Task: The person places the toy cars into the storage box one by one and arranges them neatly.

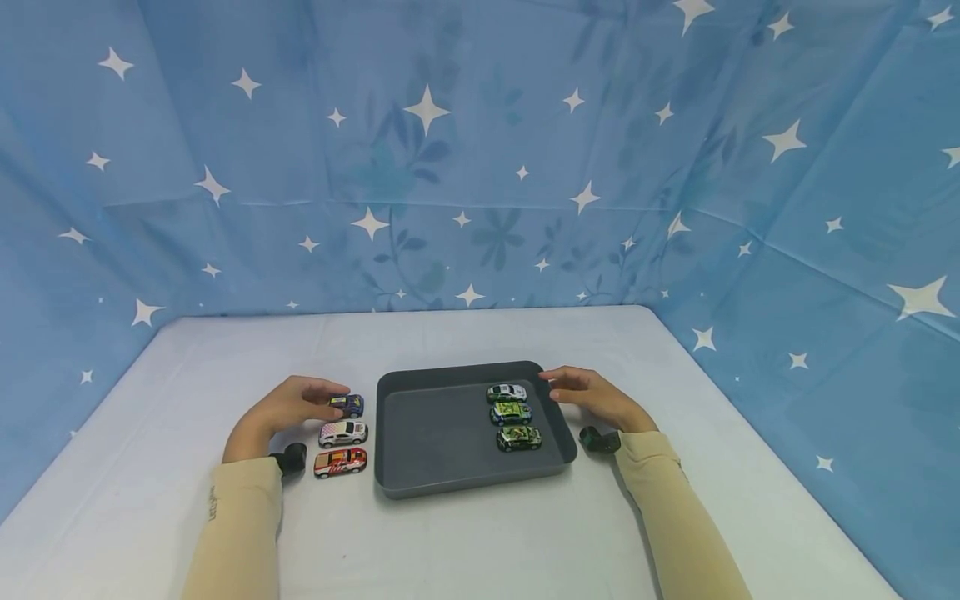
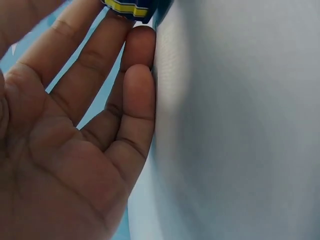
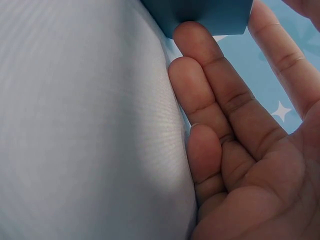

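My left hand [image 1: 296,404] pinches a dark blue toy car [image 1: 351,406] between thumb and fingers, left of a grey tray [image 1: 427,433]. In the left wrist view, the car's yellow-striped end [image 2: 131,9] shows at the fingertips, while the ring and little fingers lie against the tabletop. A white toy car [image 1: 342,432] and a red toy car [image 1: 341,462] stand nearer the front. My right hand [image 1: 596,396] touches the tray's right side near its far corner, fingers extended. The right wrist view shows fingertips against the tray's outer wall [image 3: 210,15].
Inside the tray, along its right side, stand a white-and-green toy car [image 1: 507,392], a lime-and-blue toy car [image 1: 512,413] and a dark green toy car [image 1: 519,438]. A white cloth covers the table [image 1: 465,550]. Blue star-patterned curtains [image 1: 465,167] hang behind and beside it.
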Demonstrator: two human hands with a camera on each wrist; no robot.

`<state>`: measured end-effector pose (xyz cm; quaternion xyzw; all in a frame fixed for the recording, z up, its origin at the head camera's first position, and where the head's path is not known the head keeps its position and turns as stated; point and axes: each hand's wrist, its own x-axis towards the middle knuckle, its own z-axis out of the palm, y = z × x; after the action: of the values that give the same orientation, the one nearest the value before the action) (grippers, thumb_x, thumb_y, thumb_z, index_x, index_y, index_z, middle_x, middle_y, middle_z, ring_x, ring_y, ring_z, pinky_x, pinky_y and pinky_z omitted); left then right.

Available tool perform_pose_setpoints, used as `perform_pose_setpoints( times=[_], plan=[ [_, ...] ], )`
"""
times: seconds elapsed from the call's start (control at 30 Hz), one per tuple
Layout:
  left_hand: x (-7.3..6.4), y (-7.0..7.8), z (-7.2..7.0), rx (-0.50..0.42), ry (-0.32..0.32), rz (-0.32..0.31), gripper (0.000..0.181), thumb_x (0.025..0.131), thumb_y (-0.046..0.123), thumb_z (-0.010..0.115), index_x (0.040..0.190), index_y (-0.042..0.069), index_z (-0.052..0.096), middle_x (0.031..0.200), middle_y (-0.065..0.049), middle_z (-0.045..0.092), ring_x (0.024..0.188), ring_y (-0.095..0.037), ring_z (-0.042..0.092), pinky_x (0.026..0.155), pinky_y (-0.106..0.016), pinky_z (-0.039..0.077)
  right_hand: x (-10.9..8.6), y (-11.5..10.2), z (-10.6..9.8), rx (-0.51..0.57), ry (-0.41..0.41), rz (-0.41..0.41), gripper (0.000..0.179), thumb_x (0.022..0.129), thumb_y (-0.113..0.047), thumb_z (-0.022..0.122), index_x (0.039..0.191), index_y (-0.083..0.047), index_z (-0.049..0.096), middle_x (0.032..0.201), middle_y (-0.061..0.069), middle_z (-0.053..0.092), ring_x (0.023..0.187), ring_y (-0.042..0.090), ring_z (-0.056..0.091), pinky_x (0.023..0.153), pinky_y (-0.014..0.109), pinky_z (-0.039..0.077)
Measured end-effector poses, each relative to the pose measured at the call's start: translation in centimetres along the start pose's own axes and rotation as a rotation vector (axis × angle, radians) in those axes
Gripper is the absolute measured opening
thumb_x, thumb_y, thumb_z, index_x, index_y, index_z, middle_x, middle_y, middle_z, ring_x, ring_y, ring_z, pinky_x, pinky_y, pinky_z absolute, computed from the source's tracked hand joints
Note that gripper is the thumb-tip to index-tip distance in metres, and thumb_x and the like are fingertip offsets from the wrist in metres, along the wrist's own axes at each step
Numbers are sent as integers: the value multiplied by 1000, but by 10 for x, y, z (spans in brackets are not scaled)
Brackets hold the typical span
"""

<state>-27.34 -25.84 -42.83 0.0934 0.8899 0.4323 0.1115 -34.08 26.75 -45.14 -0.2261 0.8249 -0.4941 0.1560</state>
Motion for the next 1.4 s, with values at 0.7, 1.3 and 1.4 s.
perform_pose_setpoints(
  times=[0.7, 1.3, 1.4],
  plan=[
    [-2, 14, -2, -8, 121, -29, 54, 96, 25, 84, 143, 3, 70, 143, -25, 67, 140, -48, 55, 116, -70, 38, 1, 0, -1, 2, 3, 4, 49, 107, -18, 69, 150, 4, 59, 156, 28, 53, 144, 47, 50, 123, 69, 30],
    [0, 43, 2, -17, 201, 97, 48, 98, 29, 83, 138, 4, 74, 132, -17, 71, 120, -35, 63, 96, -50, 54, -1, -1, -1, 17, -9, -3, 50, 107, -17, 67, 151, 5, 57, 158, 30, 50, 146, 50, 47, 123, 70, 29],
    [2, 44, 4, -8, 201, 111, 46, 98, 27, 83, 137, 5, 75, 130, -16, 72, 117, -33, 64, 93, -46, 53, -1, -1, -1, 19, -11, -5, 50, 108, -17, 67, 151, 6, 56, 158, 30, 50, 146, 50, 47, 123, 70, 29]
  ],
)
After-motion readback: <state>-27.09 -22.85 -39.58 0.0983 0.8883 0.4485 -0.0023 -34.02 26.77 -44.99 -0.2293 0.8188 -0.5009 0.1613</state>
